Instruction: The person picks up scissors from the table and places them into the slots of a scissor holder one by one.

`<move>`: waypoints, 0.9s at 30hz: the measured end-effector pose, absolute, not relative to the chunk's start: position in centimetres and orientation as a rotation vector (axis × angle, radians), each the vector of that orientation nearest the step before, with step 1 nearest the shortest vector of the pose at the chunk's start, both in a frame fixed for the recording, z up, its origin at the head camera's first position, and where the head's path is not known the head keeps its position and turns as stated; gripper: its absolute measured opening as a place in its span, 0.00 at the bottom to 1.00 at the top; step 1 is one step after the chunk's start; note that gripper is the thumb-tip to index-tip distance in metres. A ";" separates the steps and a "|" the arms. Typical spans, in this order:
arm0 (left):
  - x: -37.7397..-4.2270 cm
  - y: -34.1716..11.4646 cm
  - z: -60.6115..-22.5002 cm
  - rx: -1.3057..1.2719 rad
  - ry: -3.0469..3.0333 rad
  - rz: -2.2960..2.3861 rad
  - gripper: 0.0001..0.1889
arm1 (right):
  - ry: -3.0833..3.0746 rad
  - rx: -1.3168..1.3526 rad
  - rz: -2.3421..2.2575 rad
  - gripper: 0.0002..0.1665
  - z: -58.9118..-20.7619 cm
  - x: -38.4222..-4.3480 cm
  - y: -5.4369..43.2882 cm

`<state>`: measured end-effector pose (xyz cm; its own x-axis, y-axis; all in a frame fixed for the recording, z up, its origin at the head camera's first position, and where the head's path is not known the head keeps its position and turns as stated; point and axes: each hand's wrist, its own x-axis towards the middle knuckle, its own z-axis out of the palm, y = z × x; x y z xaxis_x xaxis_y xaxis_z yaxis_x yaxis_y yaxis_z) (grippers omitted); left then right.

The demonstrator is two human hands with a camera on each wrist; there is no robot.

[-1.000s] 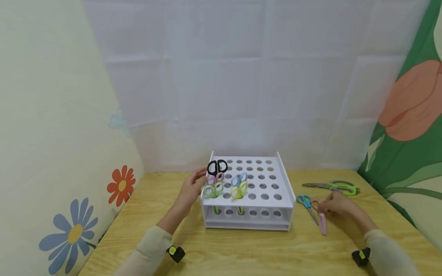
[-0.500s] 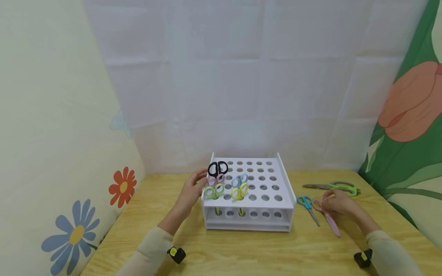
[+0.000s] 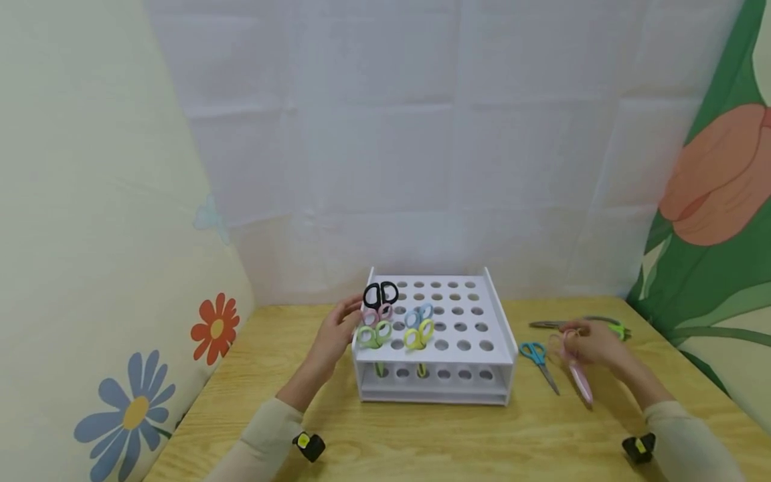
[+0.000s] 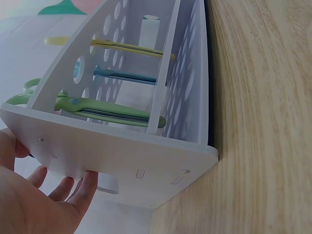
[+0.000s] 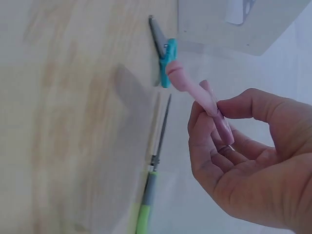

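Note:
My right hand (image 3: 593, 343) pinches pink scissors (image 3: 581, 383) by a handle loop between thumb and fingers. In the right wrist view those scissors (image 5: 195, 92) stand over the table, loops near the fingertips. Just left of them lie blue-handled scissors (image 3: 539, 361), with their blades toward the front. My left hand (image 3: 334, 331) touches the left side panel of a white rack (image 3: 434, 355) with round holes. Its fingers (image 4: 83, 192) rest relaxed on the panel's outer face. Black (image 3: 381, 294), pink (image 3: 376, 314), green (image 3: 375, 335), blue (image 3: 418, 316) and yellow scissors (image 3: 418, 335) stand in the rack's left holes.
Large shears with green and grey handles (image 3: 619, 330) lie behind my right hand, partly covered by it. A white cloth (image 3: 385, 167) hangs behind the wooden table (image 3: 421, 442). Flower-printed cloths stand at the left (image 3: 90, 234) and right (image 3: 717, 268).
The pink scissors have swung so their blades point further right, and their loops have risen slightly with my right hand. That hand now covers more of the green shears. My left hand stays put.

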<state>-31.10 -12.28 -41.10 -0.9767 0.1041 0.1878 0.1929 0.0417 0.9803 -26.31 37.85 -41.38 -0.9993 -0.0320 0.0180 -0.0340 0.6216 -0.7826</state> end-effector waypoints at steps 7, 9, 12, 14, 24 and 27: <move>-30.9 -12.3 -40.7 -0.329 -2.231 -2.099 0.23 | -2.745 0.128 1.394 0.22 -40.6 -26.3 37.5; -30.9 -12.3 -40.7 -0.329 -2.235 -2.099 0.23 | -2.733 0.137 1.403 0.23 -40.4 -26.2 37.3; -30.9 -12.3 -40.8 -0.325 -2.232 -2.103 0.22 | -2.719 0.162 1.419 0.24 -40.1 -26.2 37.1; -30.9 -12.3 -40.8 -0.321 -2.234 -2.096 0.22 | -2.725 0.171 1.396 0.26 -39.7 -26.1 36.8; -30.8 -12.3 -40.7 -0.290 -2.254 -2.094 0.21 | -2.679 0.242 1.258 0.25 -37.7 -25.1 35.4; -30.8 -12.3 -40.7 -0.291 -2.252 -2.100 0.22 | -2.651 0.258 1.222 0.25 -37.1 -24.9 35.0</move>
<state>-30.79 -12.31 -40.69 -0.9812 0.1037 0.1630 0.1699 0.0610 0.9836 -24.88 35.00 -37.10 -0.9625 -0.0698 0.2622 -0.2448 0.6407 -0.7277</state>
